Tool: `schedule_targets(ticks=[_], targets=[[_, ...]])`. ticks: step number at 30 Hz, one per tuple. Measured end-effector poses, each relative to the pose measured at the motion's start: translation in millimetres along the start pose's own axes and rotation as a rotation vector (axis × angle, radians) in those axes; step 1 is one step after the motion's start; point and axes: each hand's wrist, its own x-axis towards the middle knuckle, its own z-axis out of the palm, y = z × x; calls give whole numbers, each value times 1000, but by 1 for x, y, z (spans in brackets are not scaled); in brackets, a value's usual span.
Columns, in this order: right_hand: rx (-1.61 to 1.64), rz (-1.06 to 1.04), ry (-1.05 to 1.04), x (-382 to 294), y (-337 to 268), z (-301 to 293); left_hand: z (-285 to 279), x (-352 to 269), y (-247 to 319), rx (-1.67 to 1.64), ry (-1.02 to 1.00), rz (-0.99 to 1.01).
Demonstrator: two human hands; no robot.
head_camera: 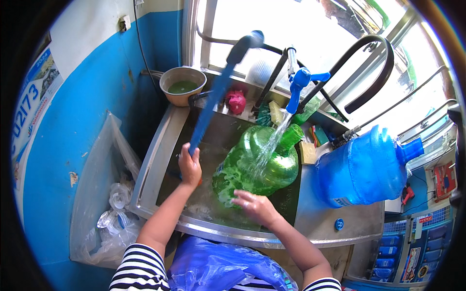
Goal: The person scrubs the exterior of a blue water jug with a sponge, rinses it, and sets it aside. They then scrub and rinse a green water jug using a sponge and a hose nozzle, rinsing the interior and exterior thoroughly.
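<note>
My left hand [190,165] grips the lower end of a long blue handle [209,109], which slants up over the sink. Its dark, bent upper end [245,43] is blurred. A translucent green water jug [255,160] lies tilted in the metal sink [189,127], its neck pointing up and right. Water [271,143] pours from a blue-handled tap [299,85] onto the jug's side, and white foam clings near its base. My right hand [256,207] is by that base, fingers slightly apart and holding nothing; whether they touch the jug I cannot tell.
A blue water jug [360,167] lies on the right drainboard, near a blue cap [339,224]. Sponges [308,152] and a pink crumpled item [236,102] sit along the back ledge. A bowl [183,85] stands back left. Black curved pipes [386,65] rise behind; a plastic bag [109,218] hangs left.
</note>
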Motion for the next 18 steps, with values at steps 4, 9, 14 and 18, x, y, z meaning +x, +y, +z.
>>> schedule_targets(ticks=[4,9,14,18], targets=[[-32,-193,130,24,-66,-39,-1,-43,48,-17,-171,349],[-300,286,122,74,-67,-23,19,-116,118,-508,-890,224],[206,853,59,64,18,-28,44,-132,153,-563,-911,1134],[348,978,401,7,35,-106,61,-66,153,-436,-687,1127]])
